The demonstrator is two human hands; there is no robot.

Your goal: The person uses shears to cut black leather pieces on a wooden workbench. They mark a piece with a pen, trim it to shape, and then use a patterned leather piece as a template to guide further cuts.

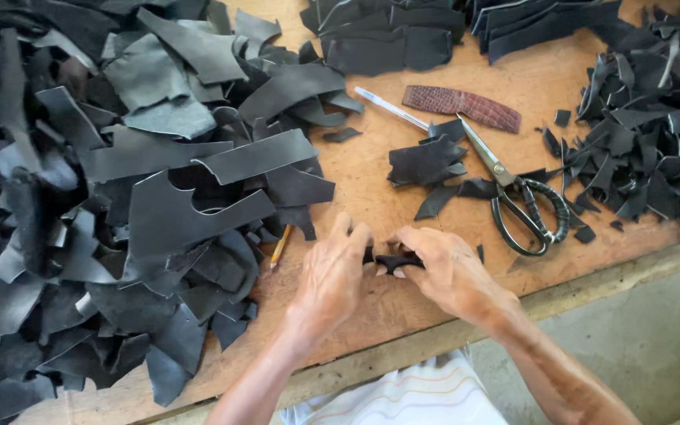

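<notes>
A worn wooden workbench (371, 181) fills the view, its left half buried under a big heap of dark grey leather offcuts (120, 197), with a smaller pile of black trimmings (647, 126) at the right and stacked black cut pieces (387, 35) along the far edge. Mid-table lie a pair of large steel scissors with wrapped handles (513, 193), a reddish-brown textured leather strip (460, 106), a white pen (391, 109) and a yellow pencil (279, 246) just beside the heap. Near the front edge, the left hand (332, 275) and right hand (450, 271) are both closed in a pinch on a small black leather scrap (393, 260) held between them, just above the wood. Judging by this grip, good handling means keeping the fingertips close to the scrap's edges so it stays flat and taut, without creasing.
</notes>
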